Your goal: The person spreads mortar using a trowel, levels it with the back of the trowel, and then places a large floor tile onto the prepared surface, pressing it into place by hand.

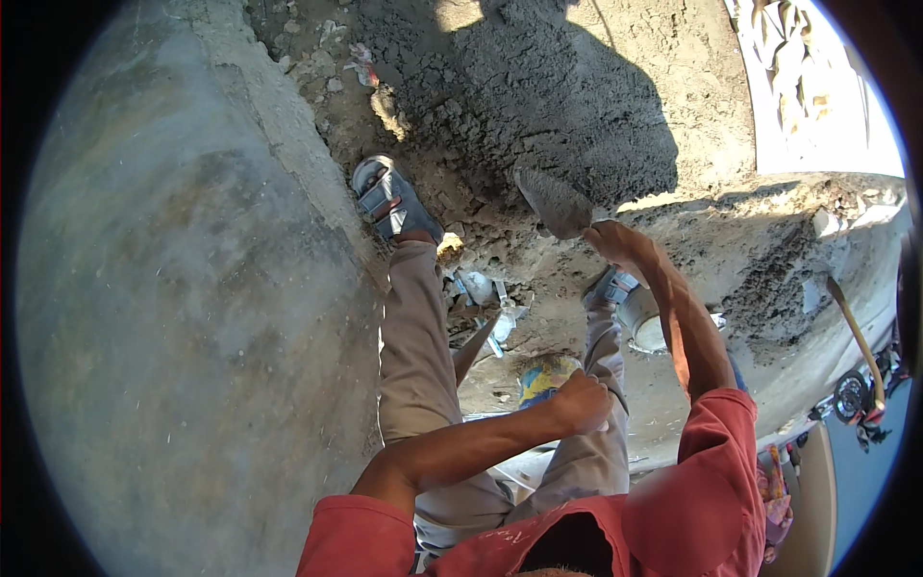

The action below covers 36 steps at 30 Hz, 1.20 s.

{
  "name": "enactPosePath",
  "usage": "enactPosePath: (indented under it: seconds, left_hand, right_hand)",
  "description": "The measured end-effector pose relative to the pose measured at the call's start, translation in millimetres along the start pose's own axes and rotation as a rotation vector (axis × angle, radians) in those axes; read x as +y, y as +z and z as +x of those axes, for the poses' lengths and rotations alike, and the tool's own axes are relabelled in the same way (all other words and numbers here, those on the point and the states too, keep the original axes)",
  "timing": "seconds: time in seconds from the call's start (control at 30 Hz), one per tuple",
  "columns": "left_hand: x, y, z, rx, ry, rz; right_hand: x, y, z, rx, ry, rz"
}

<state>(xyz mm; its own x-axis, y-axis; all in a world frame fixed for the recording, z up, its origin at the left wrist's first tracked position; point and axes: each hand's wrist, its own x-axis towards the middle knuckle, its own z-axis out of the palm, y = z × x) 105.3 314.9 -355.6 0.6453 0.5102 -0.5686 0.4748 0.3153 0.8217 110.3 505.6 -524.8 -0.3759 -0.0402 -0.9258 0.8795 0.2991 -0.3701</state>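
Note:
My right hand [615, 242] grips a trowel [555, 204], its grey, mortar-smeared blade pointing away to the upper left. The fingers hide the trowel's handle. Beyond the blade spreads a heap of wet grey mortar [567, 91], with the blade at its near edge; I cannot tell if they touch. My left hand [582, 404] is closed in a fist over my right leg, and nothing shows in it. Just past that fist is a yellow and blue container [548, 377], partly covered by the hand. A pale metal-looking bucket [646, 322] stands beside my right foot, partly behind my forearm.
A smooth concrete surface [192, 288] fills the left side. Plastic litter [481, 288] lies between my sandalled feet. At the far right are a pale sheet [817, 106], a long wooden handle [859, 332] and a wheel [850, 396]. Rubble [312, 67] lines the far left.

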Motion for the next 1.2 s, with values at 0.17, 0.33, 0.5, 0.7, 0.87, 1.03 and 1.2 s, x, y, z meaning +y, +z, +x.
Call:
enactPosePath:
  seconds: [0.17, 0.33, 0.5, 0.7, 0.87, 1.03, 1.2]
  left_hand:
    - [1, 1, 2, 0.014, 0.024, 0.022]
    - [-8, 28, -1, 0.144, 0.03, 0.062]
    - [-8, 60, 1, 0.271, 0.051, 0.093]
    - [9, 22, 5, 0.053, -0.032, 0.039]
    - [3, 27, -4, 0.025, -0.038, 0.045]
    - [3, 9, -8, 0.146, 0.015, 0.008]
    - [5, 8, -5, 0.024, 0.013, -0.011]
  right_hand:
    - [28, 33, 13, 0.216, -0.044, -0.169]
    - [66, 61, -1, 0.361, -0.108, -0.126]
    - [96, 95, 11, 0.442, -0.126, 0.459]
    - [83, 141, 60, 0.309, -0.164, 0.64]
    - [40, 73, 29, 0.408, -0.101, -0.112]
    - [28, -11, -9, 0.626, -0.158, -0.31]
    - [-10, -53, 2, 0.393, -0.205, -0.883]
